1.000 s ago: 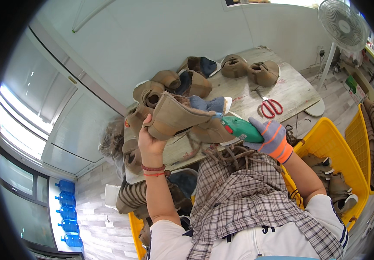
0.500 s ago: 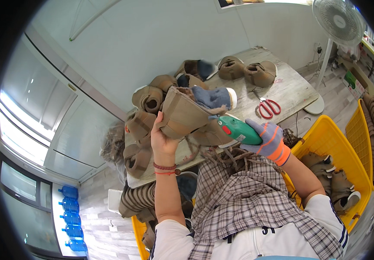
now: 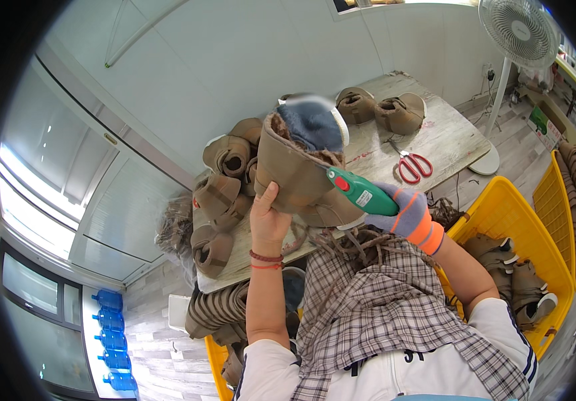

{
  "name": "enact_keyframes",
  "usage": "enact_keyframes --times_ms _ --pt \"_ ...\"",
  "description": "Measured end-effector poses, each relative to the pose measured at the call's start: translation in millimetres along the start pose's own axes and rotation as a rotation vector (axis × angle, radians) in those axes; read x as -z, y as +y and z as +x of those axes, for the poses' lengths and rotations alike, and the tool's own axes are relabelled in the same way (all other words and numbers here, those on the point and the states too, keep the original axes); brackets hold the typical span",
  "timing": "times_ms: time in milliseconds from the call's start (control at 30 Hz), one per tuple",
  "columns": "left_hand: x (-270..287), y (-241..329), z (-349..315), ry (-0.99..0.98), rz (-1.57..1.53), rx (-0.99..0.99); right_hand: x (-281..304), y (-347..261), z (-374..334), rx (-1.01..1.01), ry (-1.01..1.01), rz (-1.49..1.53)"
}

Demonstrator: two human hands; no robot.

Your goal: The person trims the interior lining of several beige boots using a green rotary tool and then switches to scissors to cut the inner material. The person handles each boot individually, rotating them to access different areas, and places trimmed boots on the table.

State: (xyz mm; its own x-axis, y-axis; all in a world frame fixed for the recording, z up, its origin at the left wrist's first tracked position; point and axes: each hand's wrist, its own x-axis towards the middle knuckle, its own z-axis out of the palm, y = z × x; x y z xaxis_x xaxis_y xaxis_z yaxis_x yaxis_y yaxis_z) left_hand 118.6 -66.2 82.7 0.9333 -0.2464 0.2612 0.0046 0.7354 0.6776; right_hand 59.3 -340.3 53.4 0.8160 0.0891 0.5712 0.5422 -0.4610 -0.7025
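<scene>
Bare and wearing a red bracelet, my left hand (image 3: pixel 272 217) is closed on the side of a brown shoe upper (image 3: pixel 289 175), held up over the table. A blue fuzzy lining (image 3: pixel 311 125) hangs out of the upper's opening, with a brown fleecy edge below it. In a grey and orange glove, my right hand (image 3: pixel 408 212) grips a green hand-held power tool (image 3: pixel 366 192) with a red button. The tool's front end meets the edge of the upper near the lining; its tip is hard to make out.
Several brown shoe uppers (image 3: pixel 226 155) lie on the worn table (image 3: pixel 448 150). Red-handled scissors (image 3: pixel 413 166) rest at its right. A yellow basket (image 3: pixel 501 207) holding more shoes stands by my right arm. Beyond the table is a standing fan (image 3: pixel 520 30). Cut brown strips (image 3: pixel 368 244) lie on my checked apron.
My left hand has moved right and tilted the upper more upright, and the blue lining has swung up. The green tool now points more steeply up and left at the upper's edge.
</scene>
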Motion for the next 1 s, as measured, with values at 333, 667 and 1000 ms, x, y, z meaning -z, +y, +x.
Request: enact_keyframes --times_ms 333,667,1000 --pt "4.7 -22.6 2.4 -0.075 0.338 -0.023 -8.6 7.3 2.1 -0.158 0.048 0.122" --pt "1.0 -50.6 5.6 -0.080 1.165 -0.197 0.7 4.7 5.5 -0.341 0.080 0.287" --pt "0.4 -80.4 11.0 -0.262 1.809 -0.622 11.8 12.5 8.0 -0.491 0.137 0.449"
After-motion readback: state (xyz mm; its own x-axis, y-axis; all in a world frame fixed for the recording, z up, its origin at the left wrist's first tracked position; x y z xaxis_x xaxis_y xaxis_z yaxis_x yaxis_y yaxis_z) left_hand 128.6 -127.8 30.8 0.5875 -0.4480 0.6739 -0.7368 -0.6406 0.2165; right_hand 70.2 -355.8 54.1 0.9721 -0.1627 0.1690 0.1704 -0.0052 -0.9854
